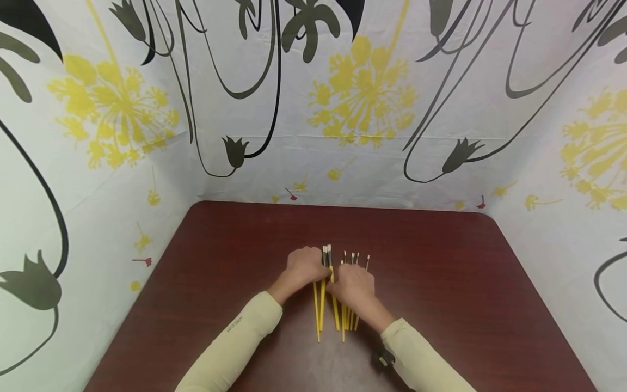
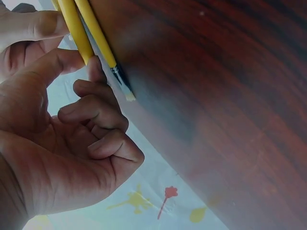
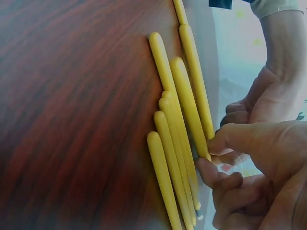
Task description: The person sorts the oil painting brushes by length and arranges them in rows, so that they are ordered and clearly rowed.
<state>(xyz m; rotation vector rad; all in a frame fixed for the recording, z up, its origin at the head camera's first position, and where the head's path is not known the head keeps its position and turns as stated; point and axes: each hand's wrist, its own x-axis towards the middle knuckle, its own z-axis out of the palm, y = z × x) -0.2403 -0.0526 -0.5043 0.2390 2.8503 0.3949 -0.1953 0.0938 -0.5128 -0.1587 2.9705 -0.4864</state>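
Several paintbrushes with yellow handles lie side by side on the dark red table (image 1: 235, 239), their bristles away from me. At the left of the row, my left hand (image 1: 307, 264) pinches a paintbrush (image 2: 76, 28) between thumb and index finger, the other fingers curled. Beside it lies another paintbrush (image 2: 98, 36) with a dark ferrule and pale tip. My right hand (image 1: 354, 283) is close by, over the right-hand brushes (image 1: 344, 321). In the right wrist view its thumb and index finger pinch a yellow-handled paintbrush (image 3: 189, 105). Loose brush handles (image 3: 165, 167) lie alongside.
A white cloth (image 1: 274, 120) with yellow, grey and black flower prints hangs around the back and sides of the table. A small dark object (image 1: 383, 357) shows at the right sleeve (image 1: 416, 348).
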